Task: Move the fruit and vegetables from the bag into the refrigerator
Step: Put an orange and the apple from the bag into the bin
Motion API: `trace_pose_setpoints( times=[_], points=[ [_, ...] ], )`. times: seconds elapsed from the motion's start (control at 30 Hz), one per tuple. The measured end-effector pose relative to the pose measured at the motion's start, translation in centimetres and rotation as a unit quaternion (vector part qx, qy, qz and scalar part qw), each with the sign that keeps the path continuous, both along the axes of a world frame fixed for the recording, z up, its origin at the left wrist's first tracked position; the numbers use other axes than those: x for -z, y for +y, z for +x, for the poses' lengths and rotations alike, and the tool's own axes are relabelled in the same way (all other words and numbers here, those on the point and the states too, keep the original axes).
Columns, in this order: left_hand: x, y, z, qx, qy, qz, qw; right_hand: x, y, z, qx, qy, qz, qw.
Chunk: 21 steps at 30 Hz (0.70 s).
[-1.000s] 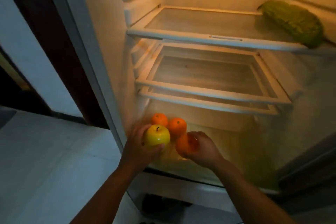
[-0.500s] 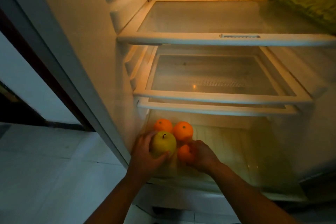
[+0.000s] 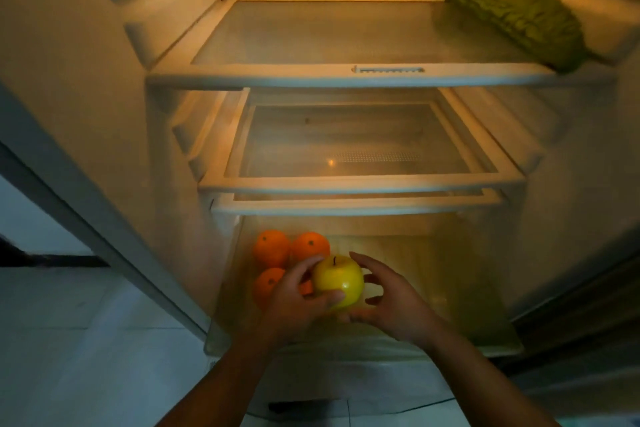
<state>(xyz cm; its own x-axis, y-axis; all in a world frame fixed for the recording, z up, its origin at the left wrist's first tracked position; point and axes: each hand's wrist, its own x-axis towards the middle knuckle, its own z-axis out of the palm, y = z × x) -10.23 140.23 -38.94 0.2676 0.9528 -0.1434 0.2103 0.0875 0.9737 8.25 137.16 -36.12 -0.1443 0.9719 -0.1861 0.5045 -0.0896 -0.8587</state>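
— Over the bottom drawer (image 3: pixel 467 347) of the refrigerator (image 3: pixel 86 80), what is being held, and by which hand?

— A yellow apple (image 3: pixel 341 279) is gripped by the left hand (image 3: pixel 294 303). The thumb is laid across its lower front and the fingers are curled round its left side. The right hand (image 3: pixel 391 302) is spread and loosely cupped just beside the apple's right side. Nothing is seen to be clasped by it, and whether the skin is touched cannot be told.

— Why would the fruit be carried that way?

— A steadying or a hand-over is suggested, so that a round, smooth thing can be lowered rather than dropped. The apple appears to be held above the drawer floor, just right of the oranges, and has not yet been set down.

— And why that spot?

— Three oranges (image 3: pixel 272 248) are already grouped close together at the drawer's left side, so fruit is probably being kept in one place. The floor to their right is left for the apple. A ridged green vegetable (image 3: pixel 512 15) has been laid well apart, at the right of the top shelf (image 3: pixel 346 78).

— How is the apple to be described?

— Glossy yellow-green skin is shown, with a bright highlight low on the front. A short dark stem is seen in the dimple, turned upward. No bruise can be made out in the dim, warm light.
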Motion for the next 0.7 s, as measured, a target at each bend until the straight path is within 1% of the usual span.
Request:
trace_pose_setpoints(
  times=[0.07, 0.17, 0.2, 0.3, 0.33, 0.4, 0.5, 0.6, 0.7],
  points=[
    [0.1, 0.2, 0.6, 0.016, 0.004, -0.018, 1.000, 0.2, -0.1, 0.5, 0.014, 0.019, -0.001, 1.000],
    [-0.1, 0.7, 1.1, 0.041, 0.019, -0.018, 0.999, 0.7, 0.3, 1.2, 0.030, 0.037, 0.001, 0.999],
    [-0.2, 1.0, 1.1, 0.040, 0.036, -0.006, 0.999, 0.8, 0.6, 1.4, 0.037, 0.039, 0.000, 0.999],
    [-0.3, 2.1, 0.2, 0.042, 0.133, 0.065, 0.988, 1.5, 1.8, 2.4, 0.066, 0.022, 0.012, 0.997],
    [-0.2, 2.6, -0.3, 0.050, 0.166, 0.097, 0.980, 1.7, 2.3, 2.7, 0.075, 0.003, 0.024, 0.997],
    [-0.3, 4.1, -0.8, 0.088, 0.244, 0.161, 0.952, 2.4, 3.7, 3.2, 0.084, -0.047, 0.048, 0.994],
    [-0.3, 6.8, -0.5, 0.120, 0.340, 0.206, 0.910, 4.0, 6.1, 3.1, 0.075, -0.079, 0.066, 0.992],
    [-0.1, 8.1, 0.2, 0.135, 0.400, 0.211, 0.882, 5.6, 7.5, 2.5, 0.083, -0.074, 0.070, 0.991],
    [1.0, 8.1, 0.2, 0.170, 0.433, 0.269, 0.844, 6.9, 7.7, 2.1, 0.084, -0.080, 0.057, 0.992]
  ],
)
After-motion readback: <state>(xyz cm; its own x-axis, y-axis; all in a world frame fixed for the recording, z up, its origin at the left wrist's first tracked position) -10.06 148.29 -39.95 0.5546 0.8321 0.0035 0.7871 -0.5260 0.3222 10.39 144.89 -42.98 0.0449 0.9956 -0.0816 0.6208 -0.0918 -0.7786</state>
